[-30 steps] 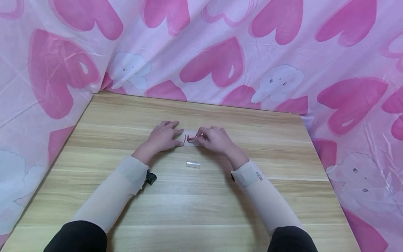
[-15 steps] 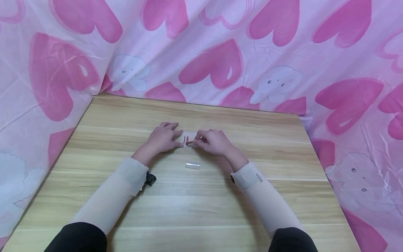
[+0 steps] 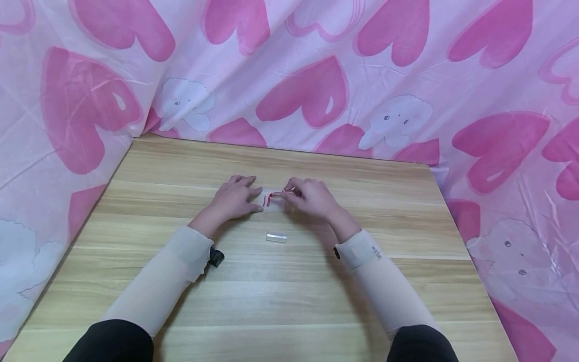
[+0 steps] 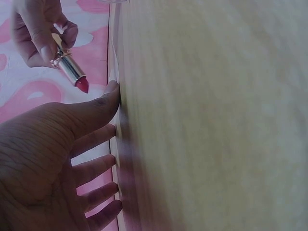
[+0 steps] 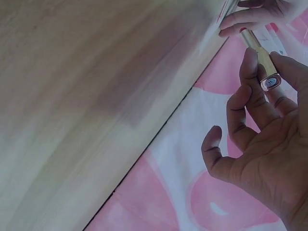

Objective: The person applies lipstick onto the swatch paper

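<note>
My right hand (image 3: 312,197) pinches a lipstick (image 5: 262,55) with a gold and silver case between thumb and fingers. Its red bullet (image 4: 82,85) points toward the left hand, and in the head view the tip is at the top of a red stroke (image 3: 269,201). That stroke is on a small pale sheet (image 3: 277,205), beside a thinner, darker red line (image 3: 264,200). The left hand (image 3: 234,197) rests with spread fingers at the sheet's left edge, its thumb (image 4: 98,108) along the surface.
A clear cylindrical cap (image 3: 276,237) lies on its side on the wooden table (image 3: 271,296), nearer the person than the sheet. Pink heart-patterned cloth (image 3: 303,90) hangs behind the table and along its sides.
The right hand first drew the lipstick toward the person, then went back up to the far end of the stroke. The red mark shows more fully now. The left hand stays put.
</note>
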`<act>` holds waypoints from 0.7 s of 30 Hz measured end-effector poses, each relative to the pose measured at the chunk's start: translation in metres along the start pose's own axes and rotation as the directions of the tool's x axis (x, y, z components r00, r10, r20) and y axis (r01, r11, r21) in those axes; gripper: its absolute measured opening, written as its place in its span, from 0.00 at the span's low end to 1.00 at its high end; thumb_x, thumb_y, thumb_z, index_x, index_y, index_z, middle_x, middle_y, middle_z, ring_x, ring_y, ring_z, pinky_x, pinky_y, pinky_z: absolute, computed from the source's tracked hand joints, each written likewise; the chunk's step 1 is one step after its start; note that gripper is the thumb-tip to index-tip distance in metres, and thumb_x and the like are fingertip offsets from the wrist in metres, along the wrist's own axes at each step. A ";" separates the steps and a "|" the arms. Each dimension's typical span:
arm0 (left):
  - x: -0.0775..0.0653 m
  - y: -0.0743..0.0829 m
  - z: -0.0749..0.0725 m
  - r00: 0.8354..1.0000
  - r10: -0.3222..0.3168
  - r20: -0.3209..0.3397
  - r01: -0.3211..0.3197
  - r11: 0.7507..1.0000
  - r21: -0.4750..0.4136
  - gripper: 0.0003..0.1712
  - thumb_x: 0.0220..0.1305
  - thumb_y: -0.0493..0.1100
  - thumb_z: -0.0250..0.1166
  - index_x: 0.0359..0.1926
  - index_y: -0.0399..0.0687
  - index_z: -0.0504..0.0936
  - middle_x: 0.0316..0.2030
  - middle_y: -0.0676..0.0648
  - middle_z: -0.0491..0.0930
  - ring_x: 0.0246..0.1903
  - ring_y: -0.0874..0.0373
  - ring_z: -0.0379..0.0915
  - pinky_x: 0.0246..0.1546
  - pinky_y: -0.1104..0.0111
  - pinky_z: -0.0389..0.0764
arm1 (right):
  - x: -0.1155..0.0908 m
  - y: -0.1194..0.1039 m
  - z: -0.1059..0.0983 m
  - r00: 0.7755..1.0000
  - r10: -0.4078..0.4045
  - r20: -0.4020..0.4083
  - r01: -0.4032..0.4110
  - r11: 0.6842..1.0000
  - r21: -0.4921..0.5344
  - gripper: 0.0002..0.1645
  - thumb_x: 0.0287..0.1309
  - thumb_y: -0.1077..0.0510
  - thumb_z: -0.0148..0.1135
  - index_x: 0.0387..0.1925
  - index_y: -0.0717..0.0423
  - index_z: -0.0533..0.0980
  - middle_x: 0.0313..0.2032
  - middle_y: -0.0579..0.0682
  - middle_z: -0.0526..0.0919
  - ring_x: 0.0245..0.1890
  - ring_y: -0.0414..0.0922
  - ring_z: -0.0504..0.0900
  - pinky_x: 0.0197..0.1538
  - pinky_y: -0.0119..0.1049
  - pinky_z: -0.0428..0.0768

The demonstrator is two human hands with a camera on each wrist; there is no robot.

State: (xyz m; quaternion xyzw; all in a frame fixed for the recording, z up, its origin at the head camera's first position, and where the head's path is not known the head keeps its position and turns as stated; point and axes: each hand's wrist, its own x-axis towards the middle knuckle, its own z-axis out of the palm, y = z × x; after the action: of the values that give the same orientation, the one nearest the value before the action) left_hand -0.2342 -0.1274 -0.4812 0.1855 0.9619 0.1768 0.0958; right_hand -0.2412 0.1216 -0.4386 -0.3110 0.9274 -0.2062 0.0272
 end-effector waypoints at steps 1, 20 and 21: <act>0.000 0.000 0.000 1.000 0.001 0.001 -0.001 1.000 0.001 0.38 0.63 0.62 0.68 0.70 0.56 0.72 0.77 0.43 0.54 0.74 0.38 0.46 0.70 0.39 0.55 | 0.000 0.001 0.000 1.000 0.002 -0.002 -0.002 1.000 -0.016 0.12 0.70 0.47 0.61 0.46 0.49 0.81 0.23 0.42 0.80 0.24 0.41 0.75 0.29 0.38 0.74; -0.001 0.001 0.000 1.000 -0.003 0.006 0.002 1.000 0.005 0.38 0.63 0.62 0.68 0.70 0.55 0.72 0.77 0.42 0.54 0.74 0.39 0.46 0.70 0.40 0.55 | 0.005 0.012 0.013 0.997 0.075 -0.015 -0.076 0.988 -0.134 0.12 0.69 0.43 0.61 0.43 0.45 0.82 0.24 0.41 0.82 0.26 0.41 0.77 0.33 0.43 0.74; 0.000 0.001 0.000 1.000 -0.003 0.006 0.003 1.000 0.005 0.37 0.63 0.62 0.68 0.70 0.55 0.72 0.77 0.42 0.54 0.74 0.39 0.46 0.70 0.40 0.55 | 0.005 0.012 0.014 0.997 0.072 -0.014 -0.073 0.988 -0.138 0.12 0.69 0.44 0.61 0.43 0.45 0.82 0.24 0.41 0.81 0.25 0.42 0.77 0.33 0.43 0.74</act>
State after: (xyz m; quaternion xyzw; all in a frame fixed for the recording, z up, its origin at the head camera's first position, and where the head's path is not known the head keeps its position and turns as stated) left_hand -0.2336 -0.1270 -0.4809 0.1849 0.9623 0.1737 0.0985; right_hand -0.2492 0.1227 -0.4554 -0.2772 0.9502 -0.1418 0.0091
